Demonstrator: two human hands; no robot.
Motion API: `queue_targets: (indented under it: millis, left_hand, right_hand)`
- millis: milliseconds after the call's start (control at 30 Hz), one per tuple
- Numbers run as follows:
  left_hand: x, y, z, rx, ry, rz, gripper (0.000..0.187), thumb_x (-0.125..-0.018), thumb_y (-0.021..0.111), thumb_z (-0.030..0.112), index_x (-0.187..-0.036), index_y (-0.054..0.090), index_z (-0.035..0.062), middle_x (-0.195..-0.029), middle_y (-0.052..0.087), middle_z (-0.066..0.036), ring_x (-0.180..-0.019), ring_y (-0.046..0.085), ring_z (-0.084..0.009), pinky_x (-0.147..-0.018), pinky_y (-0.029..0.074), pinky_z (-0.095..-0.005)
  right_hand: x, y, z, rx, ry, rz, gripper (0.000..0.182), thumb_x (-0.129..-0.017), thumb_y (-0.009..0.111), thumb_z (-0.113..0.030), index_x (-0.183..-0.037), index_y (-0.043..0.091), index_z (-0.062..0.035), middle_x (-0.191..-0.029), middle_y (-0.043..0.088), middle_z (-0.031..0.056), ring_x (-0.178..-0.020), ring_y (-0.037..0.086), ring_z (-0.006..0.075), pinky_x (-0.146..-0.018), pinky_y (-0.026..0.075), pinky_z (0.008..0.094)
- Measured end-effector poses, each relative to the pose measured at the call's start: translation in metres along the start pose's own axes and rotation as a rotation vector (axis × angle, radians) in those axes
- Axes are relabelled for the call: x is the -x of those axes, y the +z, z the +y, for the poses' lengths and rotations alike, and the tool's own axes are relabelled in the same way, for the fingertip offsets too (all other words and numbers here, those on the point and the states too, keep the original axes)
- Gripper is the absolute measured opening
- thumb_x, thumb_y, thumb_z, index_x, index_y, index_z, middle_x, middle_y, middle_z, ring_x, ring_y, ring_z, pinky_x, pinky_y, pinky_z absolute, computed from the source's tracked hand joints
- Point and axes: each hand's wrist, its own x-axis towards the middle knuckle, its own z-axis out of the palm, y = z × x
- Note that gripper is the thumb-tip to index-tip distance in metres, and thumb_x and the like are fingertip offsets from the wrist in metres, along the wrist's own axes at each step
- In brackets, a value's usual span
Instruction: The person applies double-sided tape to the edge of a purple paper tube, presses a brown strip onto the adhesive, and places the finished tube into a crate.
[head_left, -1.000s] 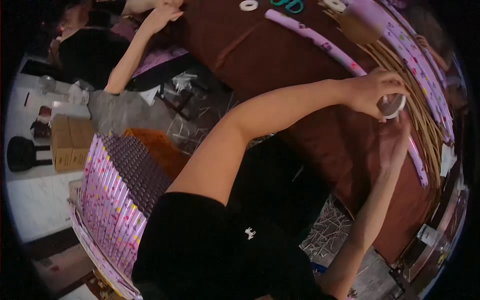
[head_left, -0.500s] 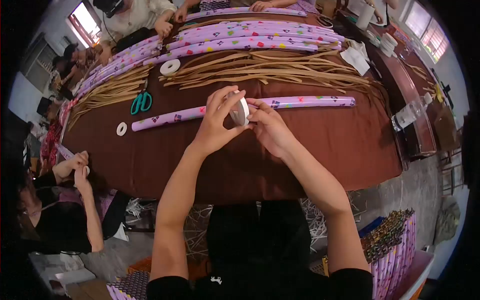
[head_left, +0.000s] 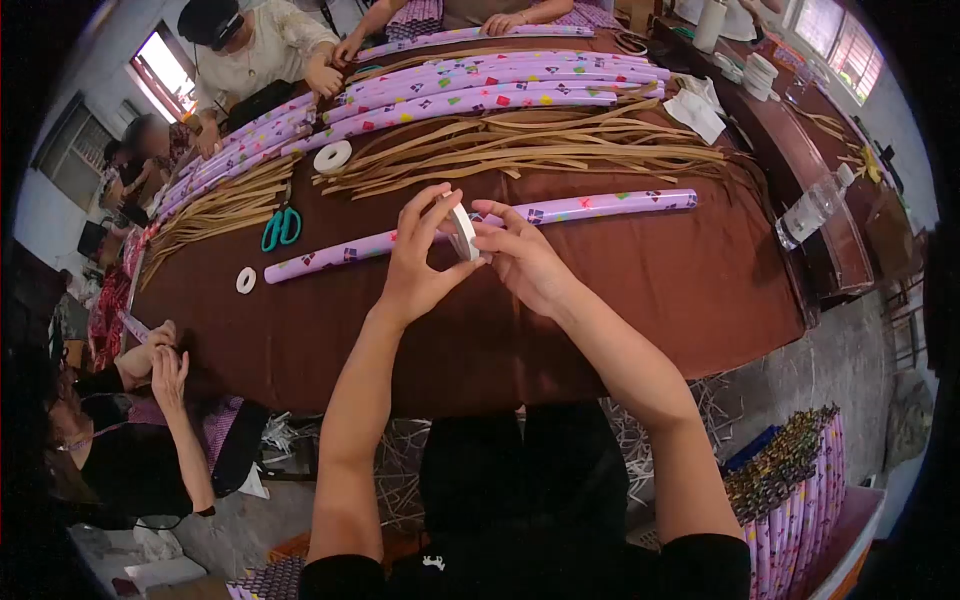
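Above the table's middle, my left hand (head_left: pixel 420 255) is closed around a white roll of tape (head_left: pixel 464 232), fingers over its top and thumb below. My right hand (head_left: pixel 525 258) pinches at the roll's right edge with thumb and fingertips; whether a tape end is between them is too small to tell. Behind both hands a purple patterned tube (head_left: pixel 600 205) lies across the brown cloth, its middle partly hidden by my fingers. Left of it sit a small white tape roll (head_left: pixel 246 280) and teal-handled scissors (head_left: pixel 281 228).
Brown paper strips (head_left: pixel 540 150) and more patterned tubes (head_left: pixel 480 85) lie farther back, near another white roll (head_left: pixel 332 156). A plastic bottle (head_left: pixel 815 208) stands at the right edge. Co-workers sit left and across. A bin of tubes (head_left: pixel 790 510) is at lower right.
Both my hands and the tape roll have shifted slightly left and down in view, and the roll is tilted a little more. The view itself has turned slightly.
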Motion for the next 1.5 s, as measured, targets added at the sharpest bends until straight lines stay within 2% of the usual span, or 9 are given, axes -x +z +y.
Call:
queue_targets:
  millis: [333,433,633,733,767,867,1033,1233,1500]
  left_hand:
    - [0.002,-0.005,0.001,0.506,-0.340,0.034,0.080,-0.075,0.081,0.005,-0.143,0.040,0.0095,-0.141,0.047,-0.009,-0.127,0.049,-0.0228,-0.104,0.044,-0.0385]
    - [0.003,-0.003,0.001,0.806,-0.395,0.098,0.072,-0.081,0.077,0.014,-0.143,0.040,0.0081,-0.140,0.048,-0.010,-0.124,0.051,-0.0221,-0.105,0.042,-0.0381]
    - [0.005,0.000,-0.007,1.055,-0.461,0.088,0.067,-0.083,0.073,0.006,-0.142,0.040,0.0065,-0.135,0.050,-0.011,-0.122,0.050,-0.0191,-0.102,0.043,-0.0346]
    - [0.006,-0.002,-0.005,1.127,-0.490,0.078,0.069,-0.083,0.074,0.009,-0.143,0.040,0.0067,-0.136,0.050,-0.011,-0.122,0.050,-0.0189,-0.104,0.042,-0.0353]
    - [0.005,-0.001,-0.012,1.013,-0.420,0.014,0.078,-0.083,0.078,0.020,-0.148,0.035,0.0086,-0.139,0.048,-0.011,-0.124,0.050,-0.0213,-0.105,0.040,-0.0372]
    - [0.004,0.002,-0.017,0.554,-0.140,-0.058,0.100,-0.076,0.082,0.037,-0.153,0.024,0.0103,-0.148,0.040,-0.015,-0.133,0.043,-0.0304,-0.110,0.034,-0.0432]
    - [0.005,0.005,-0.037,-0.508,-0.204,-0.295,0.061,-0.088,0.071,0.030,-0.142,0.048,0.0126,-0.149,0.040,-0.008,-0.139,0.033,-0.0310,-0.112,0.033,-0.0457]
    - [0.001,0.015,-0.031,-0.459,-0.204,-0.297,0.044,-0.086,0.071,0.025,-0.125,0.061,0.0067,-0.117,0.056,-0.010,-0.114,0.050,-0.0304,-0.099,0.041,-0.0424]
    - [-0.004,0.015,-0.046,-0.438,-0.107,-0.316,0.030,-0.085,0.068,0.020,-0.111,0.064,0.0070,-0.102,0.060,-0.010,-0.100,0.054,-0.0315,-0.088,0.042,-0.0422]
  right_hand:
    - [0.007,0.005,-0.010,0.433,-0.220,-0.187,0.061,-0.091,0.064,-0.024,-0.143,0.033,-0.0145,-0.127,0.059,0.0114,-0.121,0.048,0.0199,-0.109,0.028,0.0398]
    - [0.005,0.003,-0.007,0.702,-0.427,-0.278,0.074,-0.084,0.072,-0.021,-0.144,0.030,-0.0138,-0.127,0.058,0.0075,-0.119,0.043,0.0201,-0.108,0.028,0.0388]
    - [0.004,-0.002,-0.013,0.452,-0.317,-0.352,0.077,-0.081,0.071,-0.017,-0.145,0.028,-0.0132,-0.126,0.060,0.0072,-0.113,0.046,0.0192,-0.105,0.030,0.0383]
    - [0.002,0.003,-0.003,0.870,-0.548,-0.236,0.076,-0.078,0.076,-0.006,-0.141,0.033,-0.0108,-0.121,0.061,0.0109,-0.113,0.052,0.0250,-0.099,0.040,0.0401]
    - [0.000,-0.001,0.002,1.043,-0.757,-0.196,0.070,-0.078,0.077,-0.007,-0.136,0.038,-0.0076,-0.117,0.062,0.0138,-0.110,0.055,0.0301,-0.093,0.045,0.0414]
    - [0.024,0.012,-0.018,1.096,-0.667,-0.081,0.061,-0.075,0.080,-0.011,-0.126,0.048,-0.0044,-0.106,0.065,0.0153,-0.102,0.057,0.0342,-0.084,0.047,0.0421]
    - [0.094,-0.028,-0.061,1.760,-0.741,0.498,0.054,-0.075,0.080,-0.025,-0.120,0.054,-0.0096,-0.094,0.064,0.0097,-0.088,0.056,0.0308,-0.078,0.044,0.0425]
    - [0.161,-0.163,-0.131,2.273,-0.495,1.034,0.040,-0.077,0.075,-0.022,-0.108,0.059,-0.0029,-0.090,0.068,0.0126,-0.093,0.060,0.0293,-0.078,0.043,0.0412]
    - [0.179,-0.262,-0.172,2.486,-0.322,1.089,0.034,-0.078,0.075,-0.023,-0.101,0.060,-0.0042,-0.084,0.068,0.0107,-0.093,0.061,0.0307,-0.074,0.047,0.0437]
